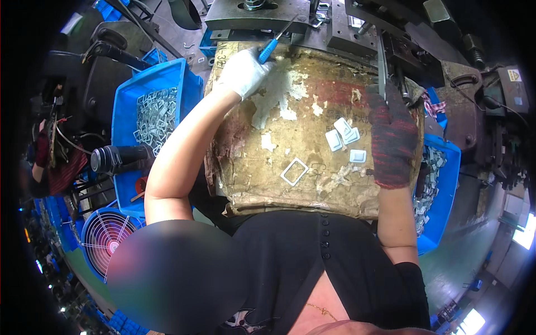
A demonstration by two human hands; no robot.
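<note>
My left hand (243, 73), in a white glove, is closed round the blue handle of a thin-shafted pick or screwdriver (269, 51). Its metal tip points up and right toward the press. My right hand (393, 139) wears a dark red and black knitted glove and is at the right edge of the worn board. Its fingers are closed on a long, flat grey metal tool (382, 64), whose exact kind I cannot make out. Left of that hand lie several small pale raised plates (333, 140), with a single plate (358, 156) nearer me. An open rectangular frame (294, 172) lies by itself.
A blue bin of metal frames (156, 117) stands at the left; another blue bin (441, 190) with metal parts is at the right. Beyond the torn, paper-covered board (245, 173) is the press's steel block (262, 17). A caged fan (109, 243) stands lower left.
</note>
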